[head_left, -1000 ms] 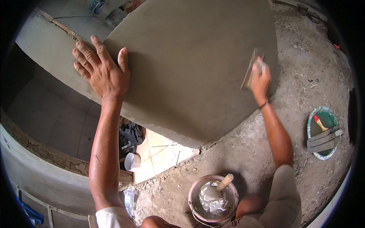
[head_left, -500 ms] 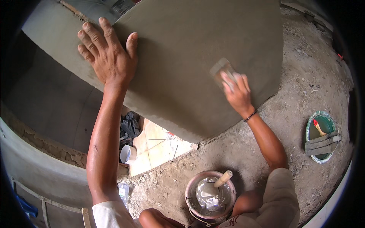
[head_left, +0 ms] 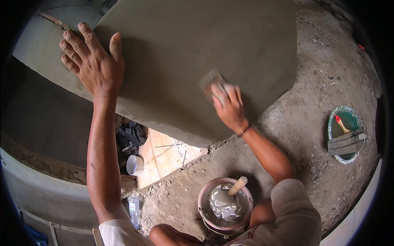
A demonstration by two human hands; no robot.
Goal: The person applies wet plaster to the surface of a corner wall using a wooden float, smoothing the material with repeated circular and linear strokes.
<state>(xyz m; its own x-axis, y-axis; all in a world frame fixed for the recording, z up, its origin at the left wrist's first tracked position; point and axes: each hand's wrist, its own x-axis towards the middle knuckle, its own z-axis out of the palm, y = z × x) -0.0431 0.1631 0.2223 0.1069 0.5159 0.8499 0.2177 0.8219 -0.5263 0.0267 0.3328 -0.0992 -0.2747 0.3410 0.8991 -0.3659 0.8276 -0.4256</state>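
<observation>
Float [head_left: 210, 81] is at abt 1 o'clock from the middle of the view, up against the grey plaster [head_left: 172, 53]. It's a bit blurry, so its edges are hard to see. Your R hand [head_left: 230, 108] has it: that grip is clamped on the float's back, fingers bent over it, w/ a dark band [head_left: 245, 130] on the wrist. Your R arm [head_left: 266, 156] comes in from abt 4 o'clock.

Your L hand [head_left: 97, 67] is at 10 o'clock, palm flat on the plaster. That grip is wide apart, fingers spread, thumb out, w/ nothing in it.

At 5 o'clock, by your R knee [head_left: 262, 212], is a round pail [head_left: 201, 207] w/ shiny grey mix [head_left: 227, 212] in it. A wood handle [head_left: 238, 185] sticks up & leans to abt 2.

At 3 o'clock a green tub [head_left: 353, 119] sits on the dirt ground [head_left: 320, 86]. A brush [head_left: 342, 125] w/ a red tip leans in it, & a flat grey tool [head_left: 340, 144] lies across the top.

At 8 o'clock is a white cup [head_left: 134, 165] by pale tiles [head_left: 158, 158], w/ a black bag [head_left: 133, 135] nr it, toward 9. A clear bottle [head_left: 134, 210] is at 7.
</observation>
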